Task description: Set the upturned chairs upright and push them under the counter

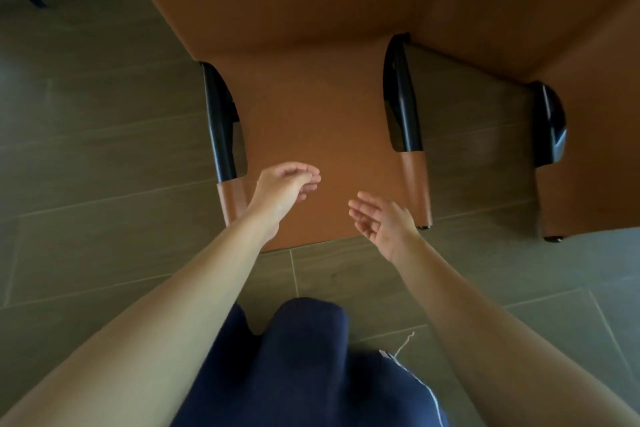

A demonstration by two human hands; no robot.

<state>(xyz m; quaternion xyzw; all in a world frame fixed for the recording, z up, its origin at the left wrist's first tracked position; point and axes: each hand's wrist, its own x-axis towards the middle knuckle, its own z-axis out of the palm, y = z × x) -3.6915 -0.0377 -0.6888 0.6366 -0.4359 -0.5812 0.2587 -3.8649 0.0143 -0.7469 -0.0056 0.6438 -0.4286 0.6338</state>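
Floor: grey-green tiled floor (pixel 86 156).
Chairs: tan leather chair (pixel 311 114), 12 o'clock; second tan chair (pixel 588 45), 2 o'clock.
Left hand (pixel 284 191): fingers together, loosely curved.
Right hand (pixel 381 218): fingers relaxed, slightly spread.

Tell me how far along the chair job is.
Looks done: the near chair and the chair beside it both seem to stand with feet on the floor. In hand: nothing; left hand and right hand hover open over the near chair. Left: pushing them in, perhaps; no counter shows clearly, so I cannot tell.
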